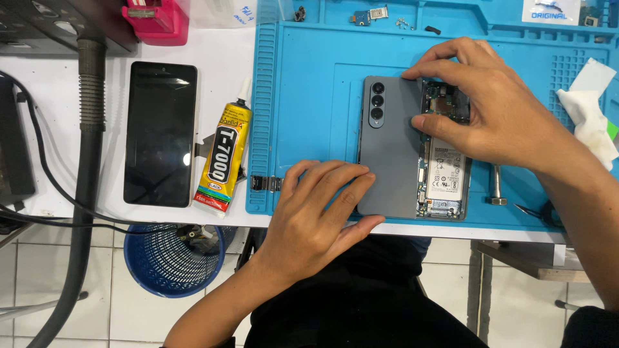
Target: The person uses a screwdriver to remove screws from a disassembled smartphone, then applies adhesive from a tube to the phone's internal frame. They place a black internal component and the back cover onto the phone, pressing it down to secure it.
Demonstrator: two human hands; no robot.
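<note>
— While we press the grey back cover (391, 154) down with the left hand (316, 216), its fingers flat and close together on the lower left part of the panel, the right hand (493, 106) works the upper right edge, thumb and forefinger pinched at the rim. We judge this as the cover sitting halfway across the opened phone (443, 164), which lies on the blue work mat (303, 96) near the table's front edge.

— Agreed. Half the insides show: the battery (447, 174) and a circuit board under our right fingertips. Whether the cover is going on or coming off, we cannot tell from this alone.

— Either way, the next move seems to call for an even slide or lift, keeping the panel level so nothing catches on the board.

— What can't we make out?

— Our right palm hides the top right of the board. The small screws (405, 24) in the mat's upper tray are too tiny to count. The glue tube (224, 161) and the dark phone (160, 133) sit well to the left, untouched. The metal tool (496, 187) beside our right wrist is partly covered, and the white cloth (590, 116) is cut off at the edge.
</note>
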